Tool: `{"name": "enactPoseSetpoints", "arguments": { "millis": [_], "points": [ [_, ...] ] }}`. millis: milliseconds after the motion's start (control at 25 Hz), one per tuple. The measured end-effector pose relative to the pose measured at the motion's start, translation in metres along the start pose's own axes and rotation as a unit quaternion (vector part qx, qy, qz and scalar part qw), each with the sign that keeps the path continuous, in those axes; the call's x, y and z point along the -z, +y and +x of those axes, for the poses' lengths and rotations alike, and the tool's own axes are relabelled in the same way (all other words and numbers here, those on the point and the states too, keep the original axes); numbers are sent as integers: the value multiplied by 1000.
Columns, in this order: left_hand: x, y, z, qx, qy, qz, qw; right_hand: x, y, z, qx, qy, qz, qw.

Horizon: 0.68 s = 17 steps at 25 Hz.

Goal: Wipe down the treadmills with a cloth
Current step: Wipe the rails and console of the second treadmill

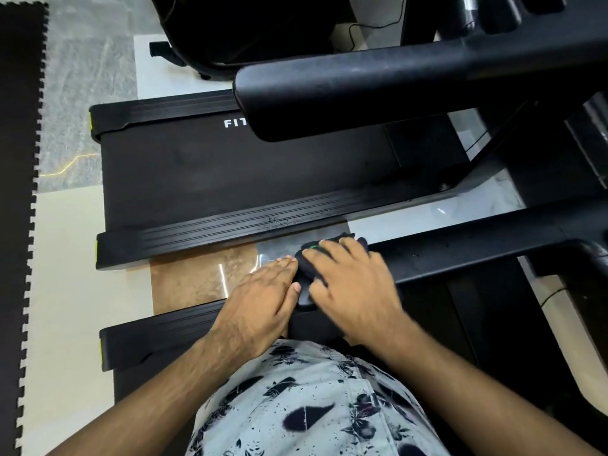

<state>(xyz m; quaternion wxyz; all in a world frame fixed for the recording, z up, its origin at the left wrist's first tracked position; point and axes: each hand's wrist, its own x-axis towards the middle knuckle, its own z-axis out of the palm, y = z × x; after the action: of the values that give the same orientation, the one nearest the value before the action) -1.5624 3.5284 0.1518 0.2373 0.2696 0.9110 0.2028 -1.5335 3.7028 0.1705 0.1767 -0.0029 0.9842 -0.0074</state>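
Above the tiled floor, the right hand presses a dark cloth with spread fingers onto a treadmill handrail, the left hand lying flat alongside.

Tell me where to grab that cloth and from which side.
Take the cloth by the bunched fold showing past the right hand's fingertips, coming from above and the far side. It lies draped over the handrail, pressed under the palm, so only that raised edge looks free to pinch.

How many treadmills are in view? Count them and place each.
2. The far treadmill, lettered FIT, lies across the middle. The near treadmill is below the person; the right hand presses a dark cloth on its handrail. The black shape at top may be another.
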Motion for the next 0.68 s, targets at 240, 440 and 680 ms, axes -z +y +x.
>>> {"name": "enactPoseSetpoints", "arguments": {
  "millis": [240,440,680],
  "points": [
    [-2,10,16,-14,-22,-3,1000,0,11,4,-78,36,1,996],
    [-1,13,17,-21,-39,3,999,16,58,21,-201,16,21,979],
    [0,24,23,-34,-44,2,998,6,65,4,-63,33,21,997]
  ]
}}
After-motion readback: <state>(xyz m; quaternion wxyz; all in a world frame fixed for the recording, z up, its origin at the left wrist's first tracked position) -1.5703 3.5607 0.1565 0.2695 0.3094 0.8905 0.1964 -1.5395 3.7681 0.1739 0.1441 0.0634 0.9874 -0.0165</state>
